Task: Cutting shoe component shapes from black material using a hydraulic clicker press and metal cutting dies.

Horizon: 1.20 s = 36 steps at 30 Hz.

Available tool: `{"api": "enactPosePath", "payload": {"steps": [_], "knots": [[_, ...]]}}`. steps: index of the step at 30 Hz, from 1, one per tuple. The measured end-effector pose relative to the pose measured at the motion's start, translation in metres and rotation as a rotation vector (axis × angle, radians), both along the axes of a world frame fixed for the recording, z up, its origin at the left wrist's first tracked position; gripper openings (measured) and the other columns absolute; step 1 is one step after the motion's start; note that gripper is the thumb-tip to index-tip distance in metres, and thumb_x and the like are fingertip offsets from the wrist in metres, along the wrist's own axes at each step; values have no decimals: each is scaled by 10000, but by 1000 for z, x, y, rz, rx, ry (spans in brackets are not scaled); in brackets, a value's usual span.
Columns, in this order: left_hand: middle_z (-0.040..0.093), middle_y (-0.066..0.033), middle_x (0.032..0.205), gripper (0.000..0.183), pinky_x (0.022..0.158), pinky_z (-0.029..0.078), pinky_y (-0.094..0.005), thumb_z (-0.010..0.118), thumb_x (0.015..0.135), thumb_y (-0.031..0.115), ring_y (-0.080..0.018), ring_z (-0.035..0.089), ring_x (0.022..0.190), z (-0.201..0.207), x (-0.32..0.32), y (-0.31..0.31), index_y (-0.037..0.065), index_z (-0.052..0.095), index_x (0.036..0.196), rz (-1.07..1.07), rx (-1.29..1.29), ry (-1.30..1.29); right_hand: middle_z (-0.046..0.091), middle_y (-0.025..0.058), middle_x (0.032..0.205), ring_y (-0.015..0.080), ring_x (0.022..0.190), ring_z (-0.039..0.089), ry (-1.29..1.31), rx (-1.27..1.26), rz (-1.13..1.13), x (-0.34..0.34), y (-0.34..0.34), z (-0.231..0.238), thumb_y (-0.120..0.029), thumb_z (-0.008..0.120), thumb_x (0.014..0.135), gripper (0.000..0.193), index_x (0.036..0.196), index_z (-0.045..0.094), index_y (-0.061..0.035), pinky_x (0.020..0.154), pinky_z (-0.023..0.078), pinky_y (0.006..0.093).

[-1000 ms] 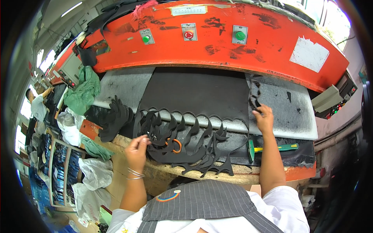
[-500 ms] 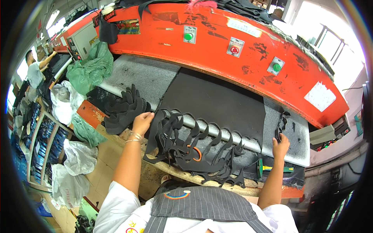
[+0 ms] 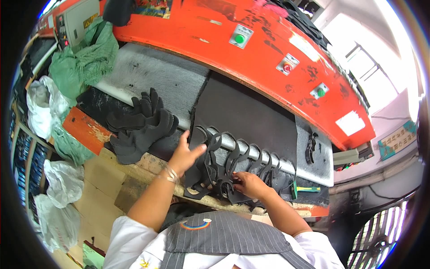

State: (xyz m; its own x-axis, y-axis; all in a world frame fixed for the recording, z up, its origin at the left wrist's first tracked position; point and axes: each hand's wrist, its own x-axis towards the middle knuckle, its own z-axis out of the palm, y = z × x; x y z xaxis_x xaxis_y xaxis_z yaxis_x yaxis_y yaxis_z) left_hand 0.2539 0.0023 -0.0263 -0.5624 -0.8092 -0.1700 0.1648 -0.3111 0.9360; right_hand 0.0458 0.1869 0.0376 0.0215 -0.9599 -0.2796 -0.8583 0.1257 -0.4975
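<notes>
While the black sheet (image 3: pixel 246 105) lies flat, running back toward the red beam (image 3: pixel 210 49), a tangle of dark strips (image 3: pixel 226 188) is bunched along the sheet's near edge, and both of the worker's hands are there. From where I stand, the left hand (image 3: pixel 184 157) is spread wide, thumb well away from the fingers, just beside the sheet's near left corner; it seems to grip nothing. Nearer the worker than the sheet, the right hand (image 3: pixel 251 184) has its fingers drawn narrow at the tangle; I cannot tell what, if anything, they pinch. Left of the sheet sits a pile of curved pieces (image 3: pixel 141 130); off its near right corner lies a hammer (image 3: pixel 309 189).

The step looks like handling the strips, and I'd take them gently: the narrow necks could tear or snag on one another. Best to let the left palm steady the sheet's corner, lift with the right from the near side, and keep every finger clear of the beam.
</notes>
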Motion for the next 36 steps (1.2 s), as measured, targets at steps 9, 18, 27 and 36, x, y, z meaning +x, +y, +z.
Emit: {"api": "enactPosePath", "payload": {"steps": [9, 18, 27, 36], "knots": [[369, -253, 1429, 784, 1081, 342, -525, 733, 795, 366, -376, 417, 1313, -9, 84, 58, 237, 364, 1475, -116, -936, -314, 650, 159, 1086, 324, 1014, 639, 284, 192, -137, 28, 5, -26, -38, 656, 789, 528, 1279, 461, -21, 853, 522, 381], [632, -209, 1207, 614, 1098, 252, -592, 594, 877, 445, -410, 460, 1284, -59, 68, 70, 113, 514, 1387, -522, -1234, -400, 635, 152, 897, 335, 851, 656, 782, 391, -76, 48, -44, 2, -67, 680, 736, 482, 1177, 487, -42, 766, 521, 413], [665, -316, 1063, 353, 969, 205, -798, 539, 828, 249, -573, 488, 1207, -82, 48, 78, 24, 748, 1000, -509, -1157, -314, 682, 137, 846, 310, 841, 667, 1292, 807, -311, 47, -100, 52, -343, 819, 676, 388, 920, 671, -79, 748, 510, 412], [676, -310, 1021, 357, 985, 289, -742, 571, 793, 272, -521, 544, 1173, -81, 54, 69, 0, 752, 937, -384, -1235, -346, 689, 153, 965, 353, 932, 659, 1299, 672, -530, -46, 15, 74, -388, 731, 742, 350, 964, 673, -124, 805, 520, 454]]}}
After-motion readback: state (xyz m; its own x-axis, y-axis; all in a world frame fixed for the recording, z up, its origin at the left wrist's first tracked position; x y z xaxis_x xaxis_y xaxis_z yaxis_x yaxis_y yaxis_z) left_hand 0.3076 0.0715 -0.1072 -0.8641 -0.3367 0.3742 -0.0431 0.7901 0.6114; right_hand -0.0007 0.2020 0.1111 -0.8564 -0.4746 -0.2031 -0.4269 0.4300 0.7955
